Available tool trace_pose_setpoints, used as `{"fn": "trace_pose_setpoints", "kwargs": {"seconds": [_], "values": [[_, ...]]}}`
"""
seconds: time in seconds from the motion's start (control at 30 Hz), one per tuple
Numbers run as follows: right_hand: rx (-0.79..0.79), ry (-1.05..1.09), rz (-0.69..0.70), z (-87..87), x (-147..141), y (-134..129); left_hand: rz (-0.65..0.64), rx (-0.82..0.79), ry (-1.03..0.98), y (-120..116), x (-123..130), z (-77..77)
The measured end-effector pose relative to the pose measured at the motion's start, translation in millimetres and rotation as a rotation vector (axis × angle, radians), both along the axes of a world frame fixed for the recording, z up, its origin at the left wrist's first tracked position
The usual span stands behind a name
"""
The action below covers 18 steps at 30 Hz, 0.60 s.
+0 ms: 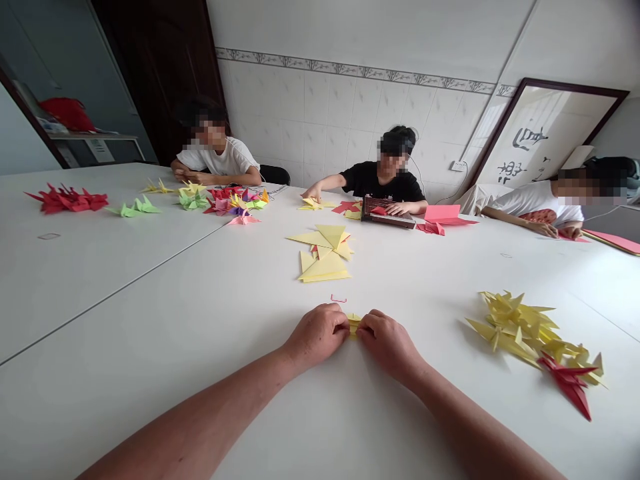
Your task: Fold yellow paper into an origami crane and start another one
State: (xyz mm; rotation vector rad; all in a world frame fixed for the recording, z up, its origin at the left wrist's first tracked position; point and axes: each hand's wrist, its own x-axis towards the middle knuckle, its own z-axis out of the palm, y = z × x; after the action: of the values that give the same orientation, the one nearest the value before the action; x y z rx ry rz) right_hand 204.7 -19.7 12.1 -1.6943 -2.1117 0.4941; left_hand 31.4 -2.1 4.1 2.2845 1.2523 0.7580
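My left hand (317, 337) and my right hand (387, 345) meet on the white table, their fingers pinching a small folded piece of yellow paper (353, 324) from both sides. Most of that paper is hidden by my fingers. To the right of my right hand lies a heap of yellow origami cranes (520, 327), with a red origami crane (570, 380) at its near end. Loose yellow paper triangles (323, 253) lie in a stack ahead of my hands, and a thin red paper strip (338, 299) lies just beyond them.
Three seated people work around the joined white tables (150, 300): one in black (385, 181), two in white (220, 157) (540, 203). Red cranes (67, 199), green cranes (134, 209) and mixed cranes (225, 202) lie far left. Pink paper sheets (443, 213) lie far right.
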Motion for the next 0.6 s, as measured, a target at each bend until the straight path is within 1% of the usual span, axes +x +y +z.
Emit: {"fn": "trace_pose_setpoints", "kwargs": {"seconds": [0.1, 0.17, 0.4, 0.6], "values": [[-0.02, 0.037, 0.044, 0.5, 2.2, -0.6, 0.003, -0.037, 0.004, 0.0, 1.0, 1.6], [-0.019, 0.048, 0.047, -0.4, 2.8, -0.6, 0.004, -0.038, 0.015, 0.2, 1.6, 2.1], [-0.012, -0.007, -0.032, -1.2, -1.5, 1.0, 0.053, -0.022, 0.043, 1.5, 4.5, 1.1], [-0.051, -0.039, -0.082, 1.4, -3.9, 2.8, 0.092, -0.004, 0.033, -0.6, 7.1, 0.0]]}}
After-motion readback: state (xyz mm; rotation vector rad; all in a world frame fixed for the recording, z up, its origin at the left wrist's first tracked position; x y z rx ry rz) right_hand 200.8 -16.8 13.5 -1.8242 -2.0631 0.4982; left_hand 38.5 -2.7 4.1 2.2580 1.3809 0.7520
